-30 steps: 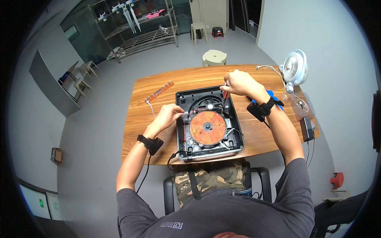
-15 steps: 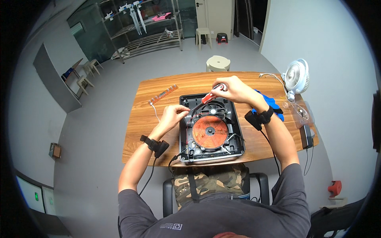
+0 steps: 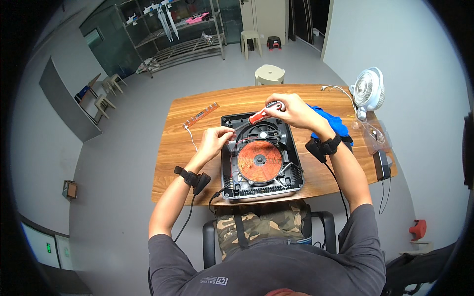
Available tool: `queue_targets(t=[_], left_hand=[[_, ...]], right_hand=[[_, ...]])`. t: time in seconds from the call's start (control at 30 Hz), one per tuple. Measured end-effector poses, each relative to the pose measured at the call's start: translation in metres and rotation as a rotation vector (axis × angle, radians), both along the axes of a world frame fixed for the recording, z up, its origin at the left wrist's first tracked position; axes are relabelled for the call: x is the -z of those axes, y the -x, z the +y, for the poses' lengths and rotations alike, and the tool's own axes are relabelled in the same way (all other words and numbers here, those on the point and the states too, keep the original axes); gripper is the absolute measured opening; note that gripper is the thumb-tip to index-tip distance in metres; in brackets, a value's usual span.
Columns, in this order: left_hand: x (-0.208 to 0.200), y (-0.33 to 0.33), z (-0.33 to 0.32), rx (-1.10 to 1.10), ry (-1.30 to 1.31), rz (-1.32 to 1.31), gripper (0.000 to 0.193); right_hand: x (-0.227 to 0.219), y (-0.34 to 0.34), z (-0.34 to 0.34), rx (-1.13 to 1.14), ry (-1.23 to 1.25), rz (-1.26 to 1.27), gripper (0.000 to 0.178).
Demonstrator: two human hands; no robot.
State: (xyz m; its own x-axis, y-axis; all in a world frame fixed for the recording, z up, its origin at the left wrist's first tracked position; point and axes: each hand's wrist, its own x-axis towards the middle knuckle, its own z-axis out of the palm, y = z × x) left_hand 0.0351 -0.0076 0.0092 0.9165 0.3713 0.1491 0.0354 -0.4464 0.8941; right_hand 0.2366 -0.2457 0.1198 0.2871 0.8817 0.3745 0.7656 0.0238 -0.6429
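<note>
We see soft, moderately bright light across table [image 3: 173, 148]; dimmer shelves [image 3: 185, 55] beyond far left corner; walls [image 3: 405, 64] fisheye-bent, picture corners black.

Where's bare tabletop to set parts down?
Brown wooden table: bare between open black rectangular casing and black right-wrist cable; also left of the left forearm, below the orange circuit strip. Crowded: right side, white round fan, blue cloth, black adapter.

A head-worn camera (wide fisheye) looks down over the table [image 3: 239, 101].

screwdriver [image 3: 257, 117] tip by left hand [image 3: 212, 143]: too small to tell | blue cloth [image 3: 334, 120]: partly hidden | metal rack [image 3: 187, 51]: top cut off
</note>
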Motion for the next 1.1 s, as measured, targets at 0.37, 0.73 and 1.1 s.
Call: queue_targets(t=[0.37,0.73,1.1], left_hand=[[0.008,-0.001,0.004,0.053,0.121,-0.004,0.022],[0.007,-0.001,0.001,0.049,0.155,0.006,0.022],[0.006,0.0,0.001,0.173,0.341,0.066,0.024]], right_hand=[[0.004,0.0,-0.006,0.011,0.016,0.019,0.033],[0.008,-0.001,-0.006,0.017,0.007,0.022,0.033],[0.007,-0.001,-0.007,0.029,0.07,0.13,0.033]])
